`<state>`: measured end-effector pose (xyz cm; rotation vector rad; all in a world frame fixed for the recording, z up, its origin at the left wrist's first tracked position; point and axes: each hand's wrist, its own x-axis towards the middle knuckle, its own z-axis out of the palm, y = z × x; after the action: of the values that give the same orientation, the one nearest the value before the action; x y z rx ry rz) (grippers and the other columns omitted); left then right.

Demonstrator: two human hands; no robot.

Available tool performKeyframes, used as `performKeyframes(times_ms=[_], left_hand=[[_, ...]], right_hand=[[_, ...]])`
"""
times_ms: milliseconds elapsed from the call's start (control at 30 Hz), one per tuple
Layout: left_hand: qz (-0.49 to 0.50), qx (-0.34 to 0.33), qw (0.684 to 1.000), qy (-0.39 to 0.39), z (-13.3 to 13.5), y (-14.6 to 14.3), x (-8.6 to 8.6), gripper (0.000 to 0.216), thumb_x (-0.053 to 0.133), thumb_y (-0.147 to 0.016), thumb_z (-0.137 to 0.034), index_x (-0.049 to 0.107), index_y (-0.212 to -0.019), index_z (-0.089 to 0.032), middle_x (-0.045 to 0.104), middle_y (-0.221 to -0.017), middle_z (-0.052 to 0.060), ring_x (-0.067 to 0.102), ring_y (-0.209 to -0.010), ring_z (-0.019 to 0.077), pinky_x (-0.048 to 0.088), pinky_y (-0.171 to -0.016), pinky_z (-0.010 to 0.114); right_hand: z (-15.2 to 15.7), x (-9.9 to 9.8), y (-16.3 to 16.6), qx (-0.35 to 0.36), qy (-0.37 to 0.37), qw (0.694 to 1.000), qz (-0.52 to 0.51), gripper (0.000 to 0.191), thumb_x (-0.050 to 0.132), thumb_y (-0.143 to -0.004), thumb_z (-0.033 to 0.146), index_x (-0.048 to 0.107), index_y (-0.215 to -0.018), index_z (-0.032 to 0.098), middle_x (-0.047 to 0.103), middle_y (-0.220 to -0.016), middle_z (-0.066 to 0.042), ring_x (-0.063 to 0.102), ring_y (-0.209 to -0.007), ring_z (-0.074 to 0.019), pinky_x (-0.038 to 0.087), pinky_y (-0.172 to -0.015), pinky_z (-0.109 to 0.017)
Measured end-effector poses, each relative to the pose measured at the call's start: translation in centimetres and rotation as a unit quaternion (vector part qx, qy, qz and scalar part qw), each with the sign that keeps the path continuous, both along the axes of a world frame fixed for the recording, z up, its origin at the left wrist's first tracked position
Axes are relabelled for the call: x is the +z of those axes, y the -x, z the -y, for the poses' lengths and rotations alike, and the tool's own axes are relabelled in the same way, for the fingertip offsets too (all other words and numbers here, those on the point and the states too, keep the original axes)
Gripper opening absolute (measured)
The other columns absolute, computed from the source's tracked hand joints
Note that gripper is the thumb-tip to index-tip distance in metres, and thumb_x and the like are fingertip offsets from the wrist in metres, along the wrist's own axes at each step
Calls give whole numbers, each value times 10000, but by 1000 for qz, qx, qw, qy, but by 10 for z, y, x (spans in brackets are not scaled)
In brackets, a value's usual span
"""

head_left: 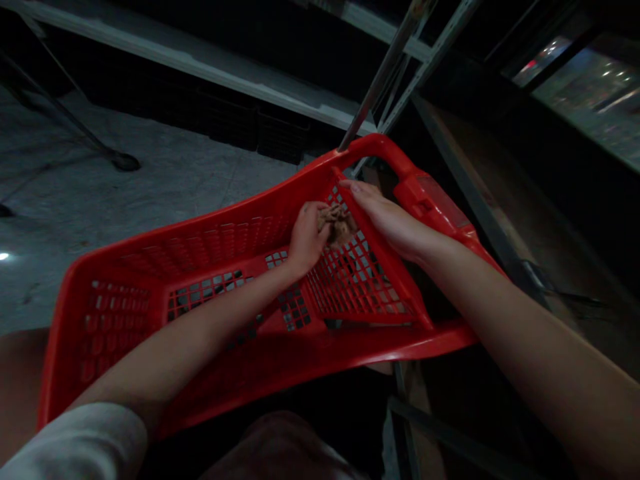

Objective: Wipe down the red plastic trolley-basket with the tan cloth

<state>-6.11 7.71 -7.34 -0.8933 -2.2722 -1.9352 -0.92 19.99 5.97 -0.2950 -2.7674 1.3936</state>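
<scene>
Brown cloth bulges from the left fingers; red mesh behind.

It's dim in here, the corners sunk almost to black. The grey floor looks scuffed, with a bright glint at the left and a slim dark leg standing on it. A pale shelf beam runs above dark crates. Over to the right, what may be a window shows blurry specks of light.

red basket open above; mesh flap blocks right end; pole at rim
</scene>
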Motion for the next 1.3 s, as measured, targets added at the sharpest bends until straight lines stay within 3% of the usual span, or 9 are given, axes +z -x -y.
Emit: performKeyframes(times_ms=[233,400,533,667,800,933,1000,1133,1300], left_hand=[[-88,-250,964,-30,4,-112,-14,247,657,-948,-271,569,-1170,-207,610,-1204,110,600,-1204,262,530,-1058,433],[-134,-334,933,0,11,-79,-31,320,657,-949,-371,578,-1207,-200,594,-1220,118,607,-1165,251,547,-1035,411],[-190,-262,946,3,16,-49,-44,297,555,-947,-272,542,-1237,-211,546,-1289,128,588,-1198,256,552,-1040,444],[-261,-198,943,-60,15,-49,-60,329,554,-939,-188,451,-1247,-246,481,-1325,117,569,-1271,228,578,-1029,426],[-243,-229,943,3,16,-48,-63,256,600,-950,-205,519,-1188,-253,525,-1313,93,592,-1226,218,583,-982,379],[-216,-299,927,70,17,-24,-55,192,664,-920,-237,627,-1107,-261,608,-1237,33,636,-1057,184,565,-892,299],[-177,-233,955,53,14,-1,-48,204,641,-909,-190,617,-1103,-248,604,-1190,32,629,-1013,174,555,-898,309],[-83,-6,996,-31,1,46,-23,300,598,-879,-112,566,-1162,-206,578,-1156,70,608,-1053,201,527,-950,353],[-52,3,997,-53,-17,53,3,329,544,-926,-103,534,-1235,-216,614,-1233,81,616,-1119,199,496,-992,343]], right_hand=[[2,-3,0,-44,34,998,-2,402,507,-1003,631,693,-1267,392,568,-1525,39,409,-1540,-241,271,-1326,-510],[13,3,-1,-83,97,992,-14,386,537,-983,620,685,-1238,371,656,-1445,19,527,-1451,-251,402,-1257,-507],[18,8,1,-192,170,966,-20,339,572,-947,583,695,-1124,321,749,-1276,-32,663,-1284,-277,519,-1148,-512],[18,13,1,-228,229,946,10,322,559,-933,559,703,-1048,295,792,-1111,-55,729,-1116,-294,595,-1016,-521],[18,14,1,-221,243,945,2,269,589,-920,522,712,-988,292,795,-1064,-45,724,-1090,-273,585,-1020,-486],[20,13,3,-212,250,945,-4,246,604,-914,504,716,-954,288,791,-1060,-36,715,-1098,-255,558,-1048,-451],[22,14,5,-224,253,941,-7,218,605,-909,471,716,-934,285,792,-1065,-25,714,-1096,-245,553,-1046,-434],[30,17,10,-249,276,928,0,199,579,-913,416,716,-920,272,798,-1045,-11,720,-1073,-229,563,-1010,-397],[37,17,15,-267,281,922,-9,170,575,-889,373,706,-884,266,803,-989,-6,733,-1008,-224,575,-962,-374]])
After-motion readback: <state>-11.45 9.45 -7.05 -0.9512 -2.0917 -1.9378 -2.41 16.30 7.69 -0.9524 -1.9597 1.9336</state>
